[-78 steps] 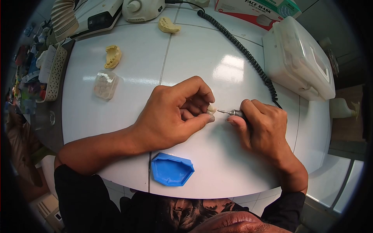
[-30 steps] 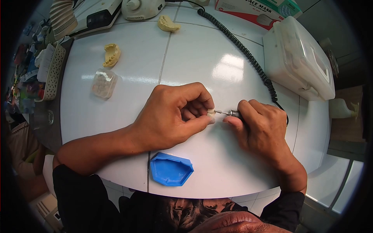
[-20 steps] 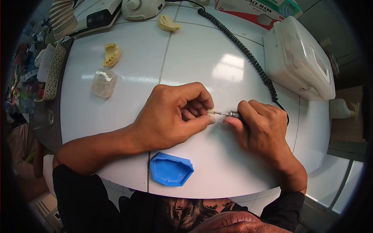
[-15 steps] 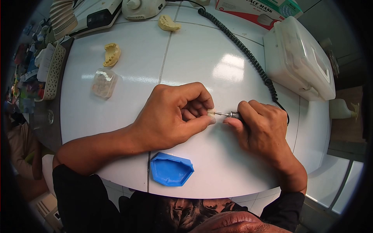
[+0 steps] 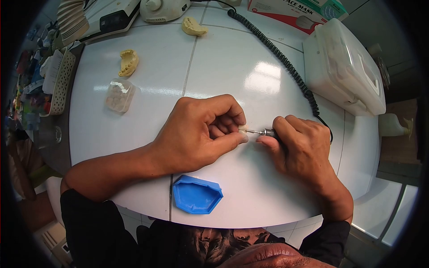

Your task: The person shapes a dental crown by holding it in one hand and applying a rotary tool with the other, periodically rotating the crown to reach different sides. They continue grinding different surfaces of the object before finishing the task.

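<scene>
Between the thumb and forefinger of my left hand [image 5: 203, 129] is a small whitish piece [image 5: 242, 128], tooth-like in colour; my fingers cover most of it. My right hand [image 5: 300, 145] is closed around a rotary handpiece [image 5: 269, 132], held level and pointing left. The thin metal bur [image 5: 253, 131] at its tip meets the right side of the small piece, or comes very close to it. A blue mould tray [image 5: 197, 195] lies on the table below my left wrist.
Two yellowish dental casts [image 5: 128, 62] and a small clear box [image 5: 119, 95] are on the white table [image 5: 223, 67]. A coiled black cord [image 5: 277, 49] runs from behind to my right hand. A white case [image 5: 342, 67], a control unit [image 5: 164, 10] and a face mask box [image 5: 297, 13] stand around.
My hands stay nearly in place, with only a slight shift of the bur against the small piece. At the far left, another person's arm has moved.
</scene>
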Demonstrator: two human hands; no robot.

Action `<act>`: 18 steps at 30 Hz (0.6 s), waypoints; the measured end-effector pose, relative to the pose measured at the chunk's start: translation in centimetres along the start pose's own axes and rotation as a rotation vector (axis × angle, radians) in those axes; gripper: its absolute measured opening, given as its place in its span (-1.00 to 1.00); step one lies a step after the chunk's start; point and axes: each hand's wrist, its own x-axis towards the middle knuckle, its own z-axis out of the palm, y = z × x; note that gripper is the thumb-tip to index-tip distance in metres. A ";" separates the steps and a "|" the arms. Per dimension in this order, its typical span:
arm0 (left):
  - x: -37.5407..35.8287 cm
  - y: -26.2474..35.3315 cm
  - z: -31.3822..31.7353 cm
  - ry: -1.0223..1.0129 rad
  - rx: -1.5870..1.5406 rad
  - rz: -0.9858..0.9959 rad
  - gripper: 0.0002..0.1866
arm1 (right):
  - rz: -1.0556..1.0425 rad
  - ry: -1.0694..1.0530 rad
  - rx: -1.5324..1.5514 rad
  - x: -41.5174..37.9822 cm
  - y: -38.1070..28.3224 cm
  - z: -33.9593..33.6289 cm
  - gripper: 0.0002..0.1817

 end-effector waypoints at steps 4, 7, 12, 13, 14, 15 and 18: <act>0.0 0.1 0.0 -0.007 -0.005 -0.013 -0.76 | -0.001 0.017 0.008 -0.1 0.2 0.2 -0.48; -0.1 -0.1 0.0 -0.008 -0.014 0.000 -0.75 | 0.006 0.031 0.014 -0.1 0.2 0.4 -0.48; -0.1 0.1 -0.1 -0.010 -0.007 -0.015 -0.73 | 0.006 0.019 0.006 -0.1 0.2 0.3 -0.48; -0.1 0.1 -0.1 -0.009 -0.009 -0.019 -0.73 | 0.001 0.019 0.007 -0.1 0.2 0.2 -0.48; -0.1 0.1 -0.1 -0.009 -0.011 -0.017 -0.73 | -0.003 0.020 0.008 -0.1 0.2 0.2 -0.48; -0.1 0.1 -0.1 -0.009 -0.011 -0.015 -0.73 | -0.008 0.021 0.010 -0.1 0.2 0.2 -0.48; 0.0 0.1 0.0 -0.007 -0.021 -0.029 -0.74 | -0.016 0.009 0.013 0.0 0.3 0.1 -0.48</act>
